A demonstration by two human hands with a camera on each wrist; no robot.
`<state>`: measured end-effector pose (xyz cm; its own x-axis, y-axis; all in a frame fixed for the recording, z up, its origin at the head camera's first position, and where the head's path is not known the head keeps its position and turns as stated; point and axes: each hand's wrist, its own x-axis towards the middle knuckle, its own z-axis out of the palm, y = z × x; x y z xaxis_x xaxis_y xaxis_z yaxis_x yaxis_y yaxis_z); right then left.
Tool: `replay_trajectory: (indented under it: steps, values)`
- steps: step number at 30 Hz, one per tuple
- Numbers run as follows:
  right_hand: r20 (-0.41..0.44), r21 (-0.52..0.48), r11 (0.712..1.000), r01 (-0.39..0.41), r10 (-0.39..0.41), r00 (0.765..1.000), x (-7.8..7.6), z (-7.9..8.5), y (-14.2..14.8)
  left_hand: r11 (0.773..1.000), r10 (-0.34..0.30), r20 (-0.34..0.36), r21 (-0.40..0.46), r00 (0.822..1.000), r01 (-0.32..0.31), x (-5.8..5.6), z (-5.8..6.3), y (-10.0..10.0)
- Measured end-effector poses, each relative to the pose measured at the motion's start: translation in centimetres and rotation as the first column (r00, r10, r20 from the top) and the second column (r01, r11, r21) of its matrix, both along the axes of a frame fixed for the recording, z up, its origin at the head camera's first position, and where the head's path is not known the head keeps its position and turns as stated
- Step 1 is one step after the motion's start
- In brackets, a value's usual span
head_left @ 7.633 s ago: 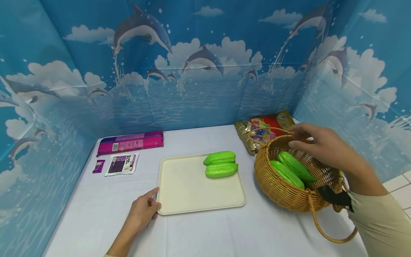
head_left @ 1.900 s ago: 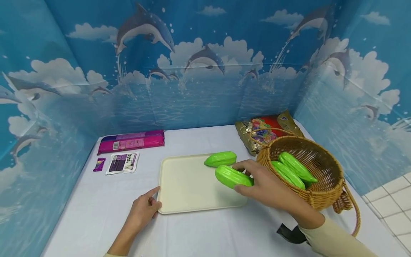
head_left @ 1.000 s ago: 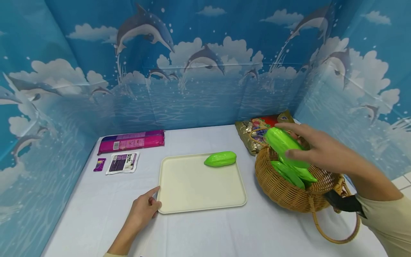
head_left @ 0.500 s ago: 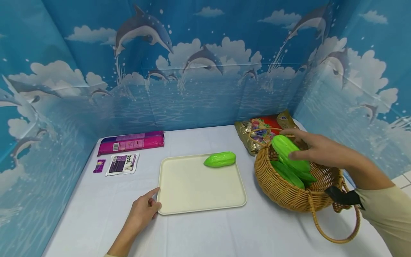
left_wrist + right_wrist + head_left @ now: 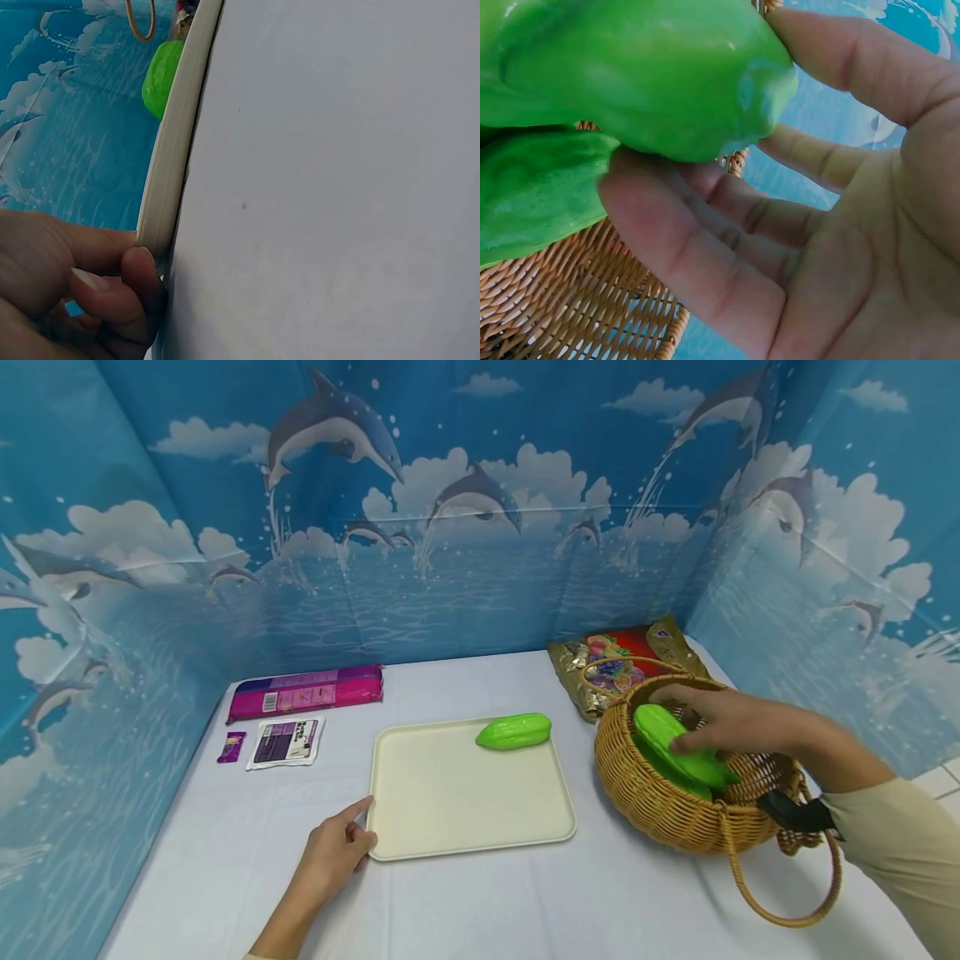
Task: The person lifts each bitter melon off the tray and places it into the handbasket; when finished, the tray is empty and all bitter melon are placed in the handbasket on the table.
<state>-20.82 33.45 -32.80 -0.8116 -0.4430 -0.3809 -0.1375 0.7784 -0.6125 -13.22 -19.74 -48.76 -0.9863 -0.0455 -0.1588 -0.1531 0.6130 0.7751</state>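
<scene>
My right hand [image 5: 723,722] is inside the wicker basket [image 5: 637,797], thumb and fingers around a bright green ridged vegetable [image 5: 663,731]. In the right wrist view this vegetable [image 5: 660,75] lies between thumb and fingers, just above another green vegetable [image 5: 536,191]. More green ones beneath are partly hidden. A single green vegetable [image 5: 514,732] lies at the back right of the cream tray [image 5: 465,802]. With thumb and index finger my left hand [image 5: 333,852] holds the tray's left rim near the front corner; the left wrist view shows those fingertips at the rim [image 5: 166,161].
Behind the basket lies a gold and red bag [image 5: 622,660]. A long pink and purple packet [image 5: 307,692], a white and purple sachet [image 5: 287,743] and a small purple packet [image 5: 231,747] lie at the back left. A basket handle [image 5: 780,910] hangs over the front side.
My right hand took one of the two green vegetables from the tray, carried it right to the basket and lowered it inside. The left hand has stayed at the tray's rim.
</scene>
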Motion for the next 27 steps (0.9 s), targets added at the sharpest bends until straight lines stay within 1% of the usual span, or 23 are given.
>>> replay_trajectory:
  steps: [3, 7, 10, 18, 23, 27]
  values:
    - [0.092, -0.013, 1.000, 0.009, -0.007, 0.996, 0.0, 0.0, -0.3, 1.000, 0.000, -0.001, -0.006, 1.000, 0.000, 0.0, 0.0, 0.0]
    - [0.110, -0.012, 1.000, -0.024, 0.026, 0.994, 0.1, -0.1, -0.8, 1.000, -0.001, 0.001, -0.006, 1.000, 0.001, 0.0, 0.0, 0.0]
    - [0.124, -0.012, 1.000, -0.028, 0.029, 0.992, 0.1, -0.2, -1.0, 1.000, 0.001, 0.004, -0.004, 1.000, -0.001, 0.0, 0.0, 0.0]
    - [0.211, -0.056, 0.998, -0.041, 0.052, 0.976, -0.1, -0.2, -1.1, 1.000, 0.000, 0.005, -0.006, 1.000, 0.000, 0.1, 0.0, -0.1]
    - [0.209, -0.081, 0.996, -0.038, 0.054, 0.977, -0.2, 0.0, -0.9, 1.000, 0.002, 0.004, -0.003, 1.000, -0.002, 0.1, -0.1, 0.0]
    - [0.168, -0.119, 0.993, -0.014, 0.034, 0.985, -0.2, 0.2, -0.6, 1.000, 0.001, -0.002, -0.010, 1.000, -0.001, 0.0, -0.1, 0.0]
